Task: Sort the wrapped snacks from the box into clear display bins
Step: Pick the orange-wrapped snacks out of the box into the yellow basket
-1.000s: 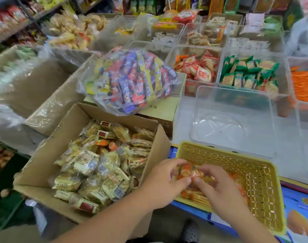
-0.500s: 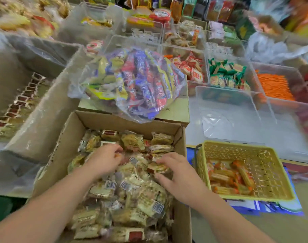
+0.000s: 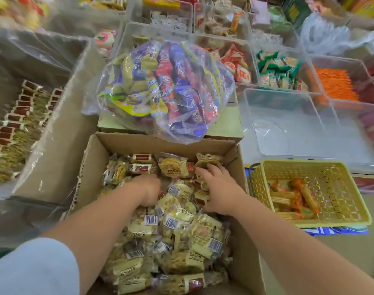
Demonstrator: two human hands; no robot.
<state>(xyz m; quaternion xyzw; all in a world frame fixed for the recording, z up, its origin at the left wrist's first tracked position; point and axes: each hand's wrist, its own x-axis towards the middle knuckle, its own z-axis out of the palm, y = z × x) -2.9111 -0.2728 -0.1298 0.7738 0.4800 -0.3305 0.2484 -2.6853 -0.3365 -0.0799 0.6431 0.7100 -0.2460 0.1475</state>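
An open cardboard box [image 3: 126,143] in front of me is full of wrapped snacks [image 3: 179,228] in clear and cream packets. Both my hands are down in the pile. My left hand [image 3: 149,189] digs into the packets near the box's middle, its fingers buried and hidden. My right hand [image 3: 219,188] lies over packets at the box's right side, fingertips touching a packet near the far right corner. An empty clear display bin [image 3: 281,128] stands to the right behind the box.
A yellow mesh basket [image 3: 343,188] with orange-wrapped snacks sits right of the box. A clear bag of colourful snacks [image 3: 167,88] lies on a carton behind it. Clear bins with red, green and orange packets fill the back. A lined carton [image 3: 60,133] of packets stands left.
Both hands left the yellow basket and moved left into the cardboard box. They have since pushed farther in among the packets, and my view has dropped closer to the box.
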